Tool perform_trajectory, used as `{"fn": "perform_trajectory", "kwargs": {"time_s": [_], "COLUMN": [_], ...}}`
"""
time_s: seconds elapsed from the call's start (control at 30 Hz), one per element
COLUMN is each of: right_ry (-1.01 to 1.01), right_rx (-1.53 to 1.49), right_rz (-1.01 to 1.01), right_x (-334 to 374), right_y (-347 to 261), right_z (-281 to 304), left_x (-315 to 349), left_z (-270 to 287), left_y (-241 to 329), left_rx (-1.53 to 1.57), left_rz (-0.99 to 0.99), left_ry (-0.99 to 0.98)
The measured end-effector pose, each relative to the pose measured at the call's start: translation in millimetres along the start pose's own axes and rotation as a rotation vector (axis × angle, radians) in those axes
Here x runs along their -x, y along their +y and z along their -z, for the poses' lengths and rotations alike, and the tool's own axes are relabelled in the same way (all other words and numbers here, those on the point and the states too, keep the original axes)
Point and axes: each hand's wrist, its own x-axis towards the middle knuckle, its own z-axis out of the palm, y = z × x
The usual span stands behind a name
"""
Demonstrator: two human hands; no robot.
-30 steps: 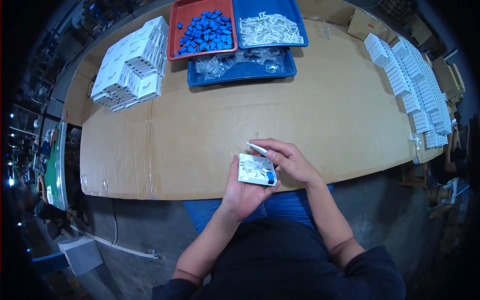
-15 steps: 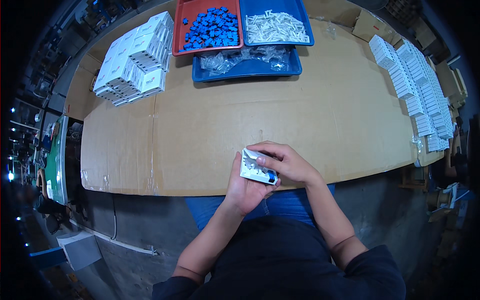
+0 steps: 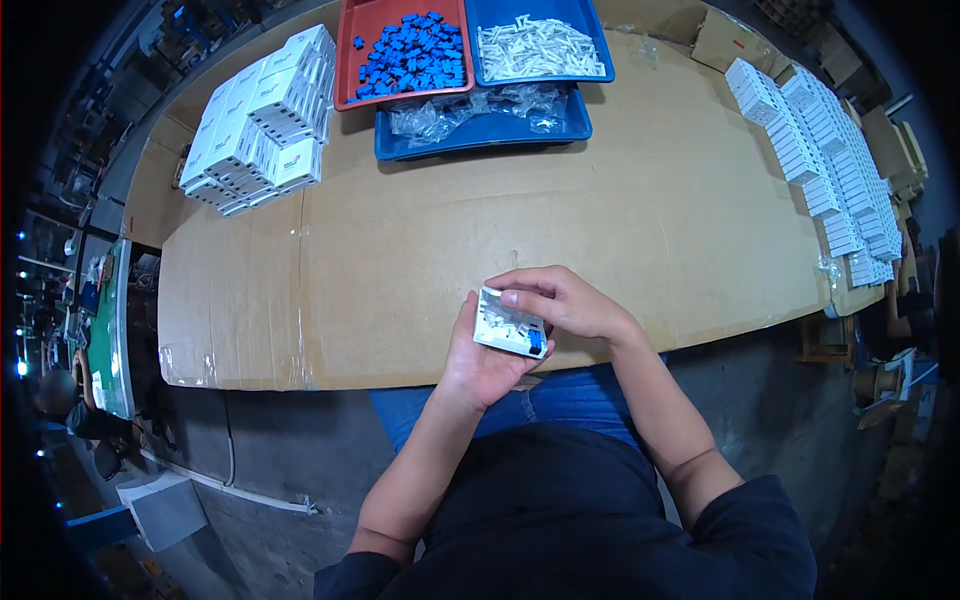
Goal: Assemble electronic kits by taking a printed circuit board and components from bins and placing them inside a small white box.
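A small white plastic housing, with its open side facing up, is held over the table's near edge. White parts show inside it, and a blue piece sits at its near right corner. My left hand cradles the housing from below, thumb along its left side. Across the top reaches my right hand, its fingers curled over the far edge and its thumb pressed on the upper inside. That thumb and the fingers hide part of the far end.
A red tray of blue pieces and a blue tray of white pieces stand at the back, above another blue tray with clear plastic bags. White units are stacked at left and right on the cardboard-covered table.
The right thumb has slid toward the far left corner of the housing, showing more of its inside. Both hands still hold it, and the whole view has shifted slightly.
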Motion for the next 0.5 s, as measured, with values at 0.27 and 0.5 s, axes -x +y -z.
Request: {"fn": "perform_trajectory", "kwargs": {"time_s": [0.27,0.5], "right_ry": [0.141,0.16], "right_rx": [0.049,-0.018], "right_rz": [0.072,0.146], "right_x": [-0.4,-2.1], "right_y": [4.7,18.6], "right_z": [-12.5,-14.5], "left_x": [-7.0,-1.3], "left_z": [11.5,-7.1], "left_y": [3.1,0.8], "left_rx": [0.059,-0.013], "left_rz": [0.003,-0.05], "left_ry": [-0.016,0.081]}}
